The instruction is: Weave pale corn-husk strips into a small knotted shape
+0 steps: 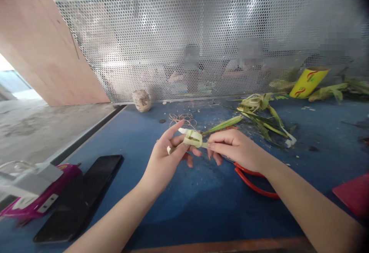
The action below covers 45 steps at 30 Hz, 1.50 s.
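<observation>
Between my hands, over the middle of the blue table, is a small piece woven from pale green leaf strips [193, 138], with gaps between its bands. My left hand [170, 145] grips it from the left, thumb against its lower side and the index finger stretched upward. White strip ends poke out near those fingers. My right hand [230, 145] pinches a strip at the piece's right side between thumb and fingers. Behind my hands a long green leaf [223, 125] lies on the table beside a tangle of thin string [184, 120].
Red-handled scissors [256, 195] lie partly under my right forearm. A black phone [83, 195] and a magenta power bank-like device [46, 195] are at left. Leaf scraps [256, 110], a yellow tube [309, 82] and a whitish roll [142, 100] stand along a perforated metal screen [161, 45]; people sit behind it.
</observation>
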Each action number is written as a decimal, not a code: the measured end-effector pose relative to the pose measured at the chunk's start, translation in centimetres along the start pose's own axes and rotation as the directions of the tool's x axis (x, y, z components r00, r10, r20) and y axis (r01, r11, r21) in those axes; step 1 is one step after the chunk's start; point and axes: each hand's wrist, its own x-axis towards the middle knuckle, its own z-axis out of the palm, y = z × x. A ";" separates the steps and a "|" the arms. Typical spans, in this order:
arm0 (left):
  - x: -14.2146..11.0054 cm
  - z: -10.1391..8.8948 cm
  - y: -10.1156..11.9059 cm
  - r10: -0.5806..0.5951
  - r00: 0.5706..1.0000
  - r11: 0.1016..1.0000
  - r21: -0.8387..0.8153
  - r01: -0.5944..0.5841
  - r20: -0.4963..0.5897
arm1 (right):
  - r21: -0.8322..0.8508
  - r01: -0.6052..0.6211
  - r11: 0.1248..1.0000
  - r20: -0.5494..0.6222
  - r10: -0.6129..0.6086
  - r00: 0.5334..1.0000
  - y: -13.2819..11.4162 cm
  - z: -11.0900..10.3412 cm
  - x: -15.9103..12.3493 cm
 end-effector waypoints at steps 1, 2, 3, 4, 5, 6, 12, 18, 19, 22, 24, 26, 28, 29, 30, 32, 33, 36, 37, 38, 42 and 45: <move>0.0 0.0 0.0 0.003 1.000 1.000 -0.006 -0.003 0.002 | -0.002 -0.009 1.000 -0.013 0.009 1.000 -0.1 -0.1 -0.1; 0.0 0.0 0.0 0.007 1.000 1.000 -0.009 -0.007 0.007 | -0.012 -0.018 1.000 -0.026 0.018 1.000 -0.1 -0.2 -0.2; 0.0 0.0 0.0 0.013 1.000 1.000 -0.005 -0.013 0.011 | -0.028 -0.027 0.999 -0.032 0.026 0.999 0.0 -0.3 -0.2; 0.0 0.0 0.0 0.021 1.000 1.000 0.003 -0.021 0.016 | -0.039 -0.031 0.999 -0.028 0.030 0.999 0.1 -0.3 -0.3; 0.0 0.0 0.0 0.029 0.999 0.999 0.017 -0.029 0.024 | -0.047 -0.030 0.998 -0.018 0.029 0.999 0.4 -0.3 -0.3; 0.0 0.0 0.0 0.032 0.999 0.999 0.035 -0.034 0.037 | -0.033 -0.022 0.999 0.010 0.022 1.000 0.7 -0.2 -0.3; -0.2 -0.1 -0.3 0.012 0.990 0.994 0.102 -0.026 0.139 | 0.309 0.116 0.944 0.168 -0.174 0.970 1.8 0.9 0.0; -0.6 -0.2 -0.2 0.004 0.983 0.993 0.118 -0.026 0.181 | 0.518 0.056 0.854 0.180 -0.172 0.968 0.6 1.7 -0.2; -0.6 -0.2 -0.2 0.009 0.984 0.992 0.123 -0.032 0.180 | 0.522 0.044 0.852 0.190 -0.167 0.967 0.4 1.7 -0.2; -0.7 -0.3 -0.3 0.009 0.982 0.992 0.124 -0.032 0.187 | 0.501 0.024 0.865 0.193 -0.138 0.971 0.1 1.5 -0.3; -0.5 -0.3 -0.4 0.006 0.978 0.994 0.105 -0.028 0.208 | 0.467 0.011 0.884 0.179 -0.107 0.978 0.2 1.4 -0.2; -0.4 -0.3 -0.4 0.012 0.976 0.996 0.082 -0.031 0.217 | 0.426 0.001 0.905 0.160 -0.076 0.984 0.4 1.3 -0.2; -0.2 -0.3 -0.3 0.026 0.979 0.997 0.061 -0.039 0.200 | 0.380 -0.006 0.925 0.125 -0.045 0.991 0.7 1.2 -0.1; -0.2 -0.3 -0.3 0.031 0.981 0.998 0.054 -0.042 0.190 | 0.361 -0.011 0.933 0.112 -0.032 0.993 0.8 1.1 -0.1; -0.1 -0.4 -0.3 0.036 0.983 0.998 0.049 -0.046 0.181 | 0.343 -0.015 0.939 0.102 -0.022 0.995 0.9 1.0 -0.1; -0.1 -0.4 -0.3 0.040 0.983 0.998 0.037 -0.048 0.178 | 0.318 -0.016 0.948 0.093 -0.014 0.996 1.0 1.0 -0.1; -0.2 -0.4 -0.3 0.043 0.981 0.998 0.028 -0.049 0.187 | 0.327 -0.011 0.945 0.095 -0.022 0.995 0.9 1.0 0.0; -0.4 -0.6 -0.4 0.067 0.965 0.997 -0.046 -0.057 0.253 | 0.399 0.011 0.917 0.087 -0.050 0.995 0.8 1.0 0.1; -0.5 -0.6 -0.4 0.076 0.961 0.995 -0.077 -0.057 0.267 | 0.416 0.011 0.909 0.085 -0.051 0.995 0.7 1.1 0.2; -0.6 -0.7 -0.4 0.080 0.960 0.993 -0.103 -0.055 0.267 | 0.421 0.007 0.907 0.079 -0.045 0.996 0.7 1.0 0.2; -0.7 -0.7 -0.1 0.060 0.982 0.991 -0.129 -0.036 0.181 | 0.374 -0.029 0.927 0.061 0.006 0.998 0.7 0.9 0.2; -0.5 -0.6 0.0 0.040 0.993 0.996 -0.084 -0.031 0.108 | 0.360 -0.024 0.933 0.063 0.001 0.998 0.7 0.8 0.1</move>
